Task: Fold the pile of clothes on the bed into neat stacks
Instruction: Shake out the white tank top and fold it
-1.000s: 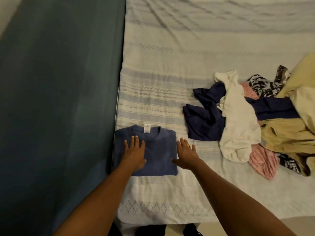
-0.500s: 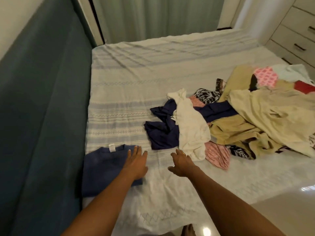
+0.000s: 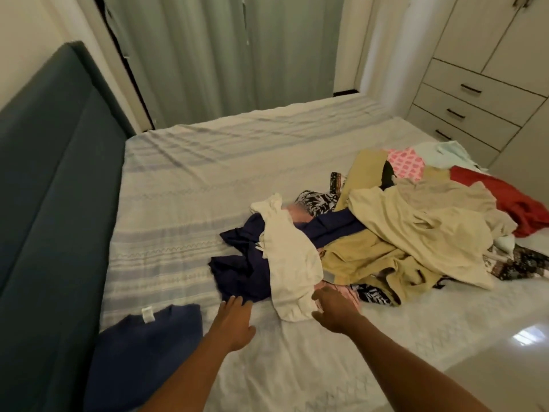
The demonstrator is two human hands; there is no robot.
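- Spilling past the right edge of the frame, the pile of clothes (image 3: 416, 230) is cut off there, and its beige and cream top layers hide most of what lies beneath.
- The right hand (image 3: 334, 310) is blurred at the fingertips. Its fingers look extended and loose, gripping nothing, at the lower hem of a white garment (image 3: 292, 263); whether they touch cloth cannot be told.
- The left hand (image 3: 234, 322) is flat, fingers straight and empty, tips just short of a crumpled navy garment (image 3: 237, 266) at the pile's left end.
- A folded navy shirt (image 3: 142, 352) lies lower left, against the teal headboard (image 3: 53, 203).
- The bare sheet of the bed (image 3: 208, 179) fills the middle; the bed's near edge meets glossy floor (image 3: 505, 370) lower right.
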